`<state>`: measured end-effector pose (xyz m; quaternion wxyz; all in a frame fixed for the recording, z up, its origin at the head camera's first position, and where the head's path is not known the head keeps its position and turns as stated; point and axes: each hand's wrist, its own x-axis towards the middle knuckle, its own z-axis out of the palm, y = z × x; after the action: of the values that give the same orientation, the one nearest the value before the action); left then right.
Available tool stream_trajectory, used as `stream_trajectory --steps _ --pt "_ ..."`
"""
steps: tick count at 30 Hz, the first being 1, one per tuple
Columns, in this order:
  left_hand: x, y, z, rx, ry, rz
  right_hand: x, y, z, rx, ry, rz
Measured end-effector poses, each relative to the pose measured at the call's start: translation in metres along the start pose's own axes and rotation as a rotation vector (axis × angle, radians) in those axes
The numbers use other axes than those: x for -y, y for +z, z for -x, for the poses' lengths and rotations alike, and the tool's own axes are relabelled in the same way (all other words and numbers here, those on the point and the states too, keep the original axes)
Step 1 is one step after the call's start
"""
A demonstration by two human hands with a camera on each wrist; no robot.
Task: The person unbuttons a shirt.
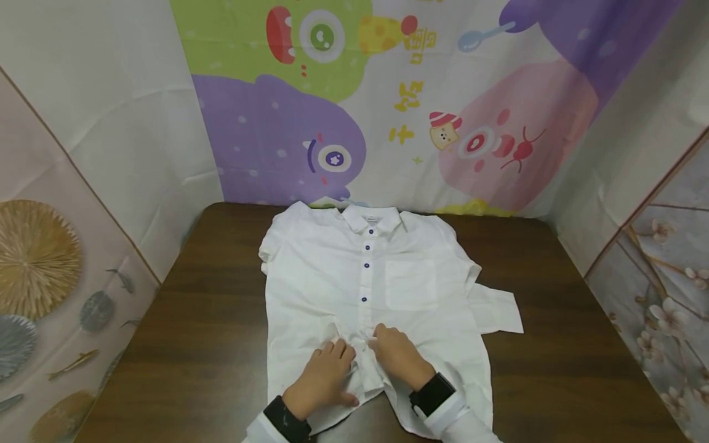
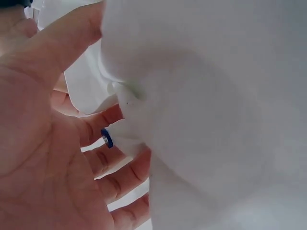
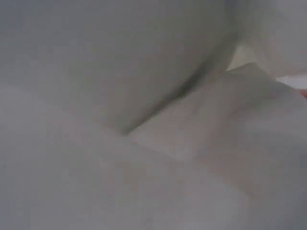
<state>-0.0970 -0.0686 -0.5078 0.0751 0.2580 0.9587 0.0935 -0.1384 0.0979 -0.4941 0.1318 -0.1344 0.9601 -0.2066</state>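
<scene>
White shirt (image 1: 371, 289) lies flat on the table (image 1: 210, 320), its lower placket pinched under left hand (image 1: 324, 378) and right hand (image 1: 397, 355).

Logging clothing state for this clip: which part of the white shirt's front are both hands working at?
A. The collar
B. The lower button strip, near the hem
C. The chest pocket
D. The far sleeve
B. In the head view the left hand and right hand meet on the shirt at its lower button strip, below the three done-up blue buttons; the collar lies far from both.
</scene>
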Motion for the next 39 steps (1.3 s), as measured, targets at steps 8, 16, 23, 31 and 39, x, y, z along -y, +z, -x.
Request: stream_trajectory --steps 8,16,23,31,39 --pt "-0.003 0.000 -0.001 -0.057 0.002 -0.014 0.004 -0.016 0.000 -0.035 -0.019 0.022" --pt "0.002 0.000 -0.003 -0.133 0.053 0.074 0.009 -0.034 0.006 -0.136 -0.129 -0.026" --pt "0.004 -0.008 -0.009 -0.220 0.139 0.149 0.012 -0.049 0.009 -0.292 -0.153 -0.146" --pt "-0.001 -0.051 -0.016 -0.405 0.122 0.280 0.017 -0.069 0.012 -0.441 -0.160 -0.246" --pt "-0.014 -0.087 -0.030 -0.632 0.061 0.466 0.017 -0.079 0.014 -0.517 -0.146 -0.349"
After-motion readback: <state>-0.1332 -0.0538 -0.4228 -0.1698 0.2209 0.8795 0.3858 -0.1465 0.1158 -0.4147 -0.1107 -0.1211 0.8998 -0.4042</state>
